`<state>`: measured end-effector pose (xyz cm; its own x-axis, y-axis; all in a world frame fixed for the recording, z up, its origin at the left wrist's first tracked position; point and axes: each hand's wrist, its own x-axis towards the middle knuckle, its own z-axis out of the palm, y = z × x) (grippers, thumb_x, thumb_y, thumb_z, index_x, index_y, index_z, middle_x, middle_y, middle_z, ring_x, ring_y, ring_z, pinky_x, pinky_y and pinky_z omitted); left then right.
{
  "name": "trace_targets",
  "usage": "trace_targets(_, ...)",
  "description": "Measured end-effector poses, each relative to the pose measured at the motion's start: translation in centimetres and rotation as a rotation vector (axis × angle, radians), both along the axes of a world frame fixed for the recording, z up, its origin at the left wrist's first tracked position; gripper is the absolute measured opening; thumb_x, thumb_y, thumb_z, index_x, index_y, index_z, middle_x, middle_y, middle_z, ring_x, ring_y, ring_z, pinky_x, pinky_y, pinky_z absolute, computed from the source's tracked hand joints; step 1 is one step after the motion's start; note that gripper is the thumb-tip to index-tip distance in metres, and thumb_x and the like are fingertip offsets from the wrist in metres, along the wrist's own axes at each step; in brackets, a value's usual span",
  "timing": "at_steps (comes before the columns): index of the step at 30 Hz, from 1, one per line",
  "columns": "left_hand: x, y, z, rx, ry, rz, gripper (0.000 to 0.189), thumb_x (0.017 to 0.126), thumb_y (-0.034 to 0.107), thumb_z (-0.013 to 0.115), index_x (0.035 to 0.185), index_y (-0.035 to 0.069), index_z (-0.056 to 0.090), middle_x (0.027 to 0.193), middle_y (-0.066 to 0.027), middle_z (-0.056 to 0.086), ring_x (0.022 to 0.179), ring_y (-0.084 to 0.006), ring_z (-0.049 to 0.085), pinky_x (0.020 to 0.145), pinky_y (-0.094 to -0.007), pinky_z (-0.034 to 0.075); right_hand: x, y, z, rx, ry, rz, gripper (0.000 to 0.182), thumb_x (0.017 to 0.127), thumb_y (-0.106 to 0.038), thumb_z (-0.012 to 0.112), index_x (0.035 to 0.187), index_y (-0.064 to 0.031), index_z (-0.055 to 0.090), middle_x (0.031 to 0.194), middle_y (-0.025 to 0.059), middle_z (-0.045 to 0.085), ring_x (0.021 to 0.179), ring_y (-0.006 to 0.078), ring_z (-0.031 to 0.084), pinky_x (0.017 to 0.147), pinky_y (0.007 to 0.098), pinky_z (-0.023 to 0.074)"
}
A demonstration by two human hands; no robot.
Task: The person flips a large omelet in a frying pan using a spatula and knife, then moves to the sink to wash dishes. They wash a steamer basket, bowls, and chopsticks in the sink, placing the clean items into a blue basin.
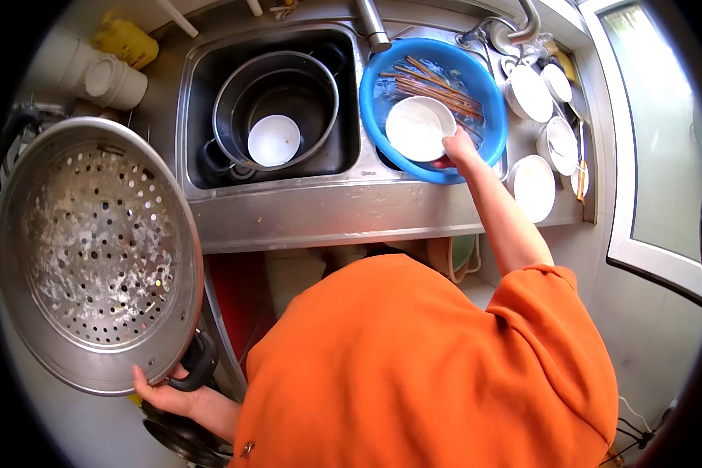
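My left hand (167, 395) grips the rim of a large metal steamer tray (102, 234) beside its black handle. The tray is tilted, its perforated base spotted with white residue. My right hand (459, 149) holds a white bowl (420, 128) by its edge, within a blue plastic basin (497, 111). Wooden chopsticks (433, 88) lie in water in the basin, just beyond the bowl. To the left of the basin, a large metal pot (257, 76) stands in the sink, with a small white bowl (274, 140) inside it.
Several white bowls (534, 188) stand along the counter on the right, some with utensils. A faucet (374, 29) reaches over between sink and basin. White containers (114, 82) and a yellow package (127, 42) are at the back left. An open window (649, 134) is at the right.
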<state>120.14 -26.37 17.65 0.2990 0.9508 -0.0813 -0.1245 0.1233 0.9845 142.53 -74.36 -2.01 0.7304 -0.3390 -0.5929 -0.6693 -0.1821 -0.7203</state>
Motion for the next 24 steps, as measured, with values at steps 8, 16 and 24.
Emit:
trace_targets(8, 1.2, -1.5, 0.6, -0.023, -0.041, -0.043, 0.056, 0.081, 0.029, 0.057, 0.123, -0.006, 0.047, 0.125, -0.0188, 0.049, 0.112, -0.0287, 0.050, 0.093, -0.0385, 0.042, 1.2, -0.1, 0.3, 0.322, -0.111, -0.092, 0.051, 0.079, 0.003, 0.036, 0.130, 0.0007, 0.036, 0.104, 0.0197, 0.060, 0.079, 0.0290, 0.067, 0.057, 0.0325, 0.0596)
trace_targets(16, 1.0, -0.9, 0.8, -0.047, -0.069, -0.024, 0.056, 0.080, 0.028, 0.057, 0.124, -0.005, 0.046, 0.124, -0.0181, 0.048, 0.114, -0.0292, 0.047, 0.094, -0.0423, 0.040, 1.8, 3.4, 6.8, 0.287, -0.115, 0.069, 0.049, 0.079, 0.002, 0.037, 0.128, 0.0009, 0.039, 0.095, 0.0188, 0.063, 0.070, 0.0238, 0.067, 0.057, 0.0291, 0.0586)
trace_targets(24, 0.8, -0.7, 0.5, -0.070, -0.048, 0.001, 0.057, 0.081, 0.028, 0.057, 0.125, -0.005, 0.044, 0.123, -0.0178, 0.049, 0.113, -0.0287, 0.048, 0.095, -0.0419, 0.040, 7.5, 12.3, 4.3, 0.531, -0.049, 0.238, 0.045, 0.085, -0.002, 0.043, 0.130, 0.0005, 0.035, 0.095, 0.0196, 0.062, 0.069, 0.0247, 0.067, 0.060, 0.0307, 0.0584)
